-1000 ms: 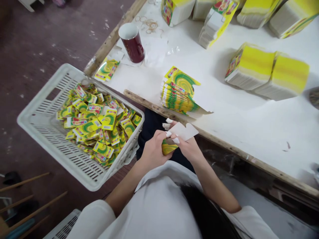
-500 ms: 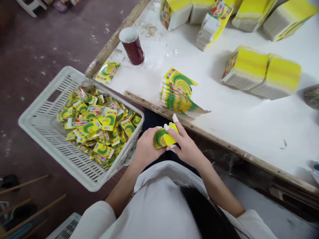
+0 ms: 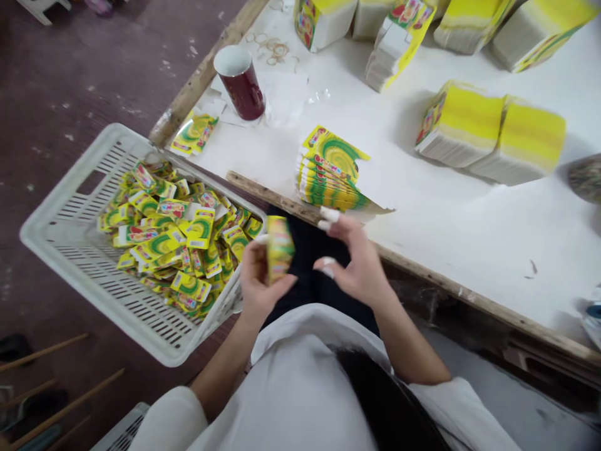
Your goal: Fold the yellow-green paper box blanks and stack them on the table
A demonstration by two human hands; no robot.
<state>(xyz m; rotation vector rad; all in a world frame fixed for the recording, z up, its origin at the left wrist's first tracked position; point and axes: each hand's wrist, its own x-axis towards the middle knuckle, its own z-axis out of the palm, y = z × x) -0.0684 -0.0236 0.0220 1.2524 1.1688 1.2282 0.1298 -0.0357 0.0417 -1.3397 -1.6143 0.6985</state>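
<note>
My left hand [image 3: 260, 282] holds a small yellow-and-green printed card box [image 3: 280, 248], blurred by motion, beside the near edge of a white basket [image 3: 56, 207]. Many folded yellow-and-green boxes [image 3: 200, 228] lie heaped in that basket. Apart from it, my right hand [image 3: 354, 266] is empty, with thumb and fingers spread and white coverings on the fingertips. Just beyond my right fingers, a fanned stack of flat printed cards [image 3: 332, 169] rests at the table's near edge.
On the white table [image 3: 460, 232] stand a maroon mug [image 3: 245, 88], a few loose cards [image 3: 194, 133], rubber bands [image 3: 275, 49] and banded bundles of yellow cards [image 3: 488, 134]. A wooden strip [image 3: 272, 197] edges the table. Wooden sticks [image 3: 61, 407] show at lower left.
Both hands were together on the yellow box. Now they are apart: my left hand has carried the box left toward the basket, and my right hand has let go and opened.
</note>
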